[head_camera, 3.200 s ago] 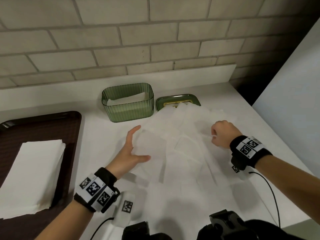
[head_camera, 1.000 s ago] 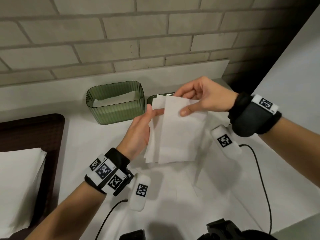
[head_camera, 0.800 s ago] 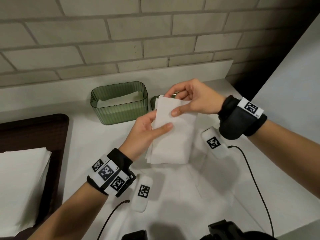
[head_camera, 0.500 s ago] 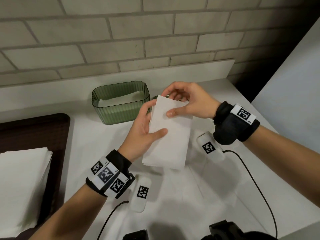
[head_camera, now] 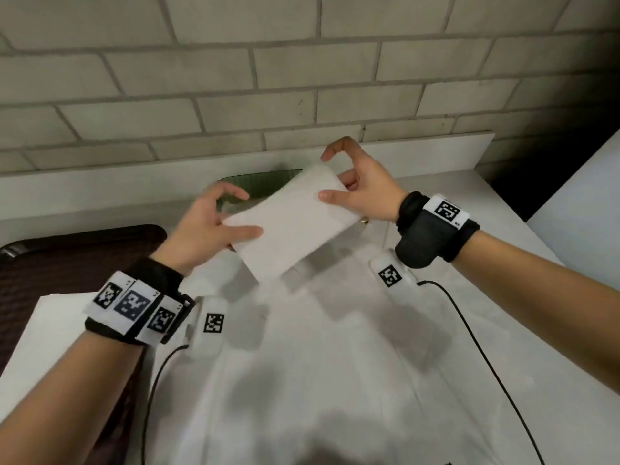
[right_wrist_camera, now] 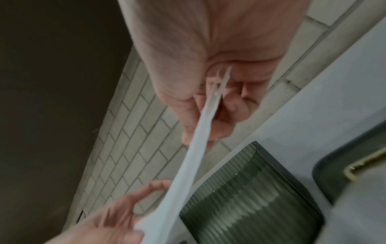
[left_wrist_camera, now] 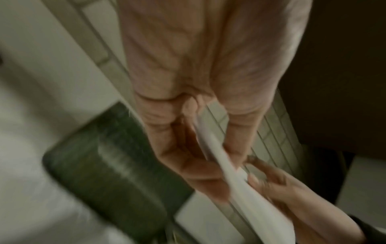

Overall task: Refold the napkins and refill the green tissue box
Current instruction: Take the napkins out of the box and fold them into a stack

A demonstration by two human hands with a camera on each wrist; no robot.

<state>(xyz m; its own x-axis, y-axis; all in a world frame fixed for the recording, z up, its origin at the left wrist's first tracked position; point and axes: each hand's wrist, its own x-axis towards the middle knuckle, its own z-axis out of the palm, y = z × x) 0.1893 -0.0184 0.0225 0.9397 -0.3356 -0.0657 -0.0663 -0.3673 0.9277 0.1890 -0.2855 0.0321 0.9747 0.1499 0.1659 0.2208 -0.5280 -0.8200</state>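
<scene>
Both hands are pinching a folded stack of white paper napkins [head_camera: 292, 223] in the air: the left hand [head_camera: 204, 226] gripping its near end, the right hand [head_camera: 362, 193] its far end, above the ribbed green tissue box [head_camera: 265, 184] by the brick wall [head_camera: 302, 72]. The dark brown tray [head_camera: 67, 260] is lying at the left.

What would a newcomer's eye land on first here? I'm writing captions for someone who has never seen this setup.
First, the folded white napkin held in the air mid-frame, the left hand pinching its near end and the right hand its far end. Just behind it peeks the green tissue box, against the brick wall. At left, a dark tray holds a stack of white napkins.
</scene>
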